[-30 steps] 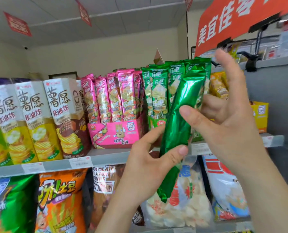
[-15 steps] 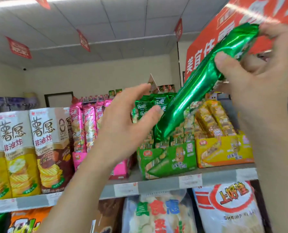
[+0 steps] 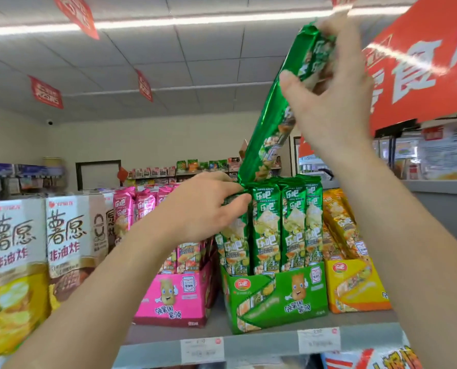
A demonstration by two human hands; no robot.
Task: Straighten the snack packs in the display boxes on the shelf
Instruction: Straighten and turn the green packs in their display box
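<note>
Thumb and fingers of the right hand (image 3: 331, 102) clamp the upper half of a long green pack (image 3: 268, 129), the thumb across its front. The pack is tilted, its top toward one o'clock and its lower end toward seven, where it meets the tops of the standing packs (image 3: 291, 225) in the green box (image 3: 275, 296).

At that same spot the left hand (image 3: 203, 209) reaches in from eight o'clock. Its fingers and thumb are curled and pinch green foil at the top of the leftmost standing packs (whether they also catch the tilted pack's lower end I cannot tell). The other green packs stand upright, side by side, their fronts facing out.

The green box sits on the grey shelf (image 3: 262, 342), near its front edge and turned a little askew. At nine o'clock from it is a pink box (image 3: 174, 299) of pink packs, just beside it. At three o'clock is a yellow box (image 3: 355, 286), touching or nearly so, whose packs lean back. Farther toward nine stand tall chip cartons (image 3: 67, 235). White price tags (image 3: 318, 340) hang on the shelf's front, and a red sign (image 3: 422, 62) hangs at two o'clock behind the right hand.
</note>
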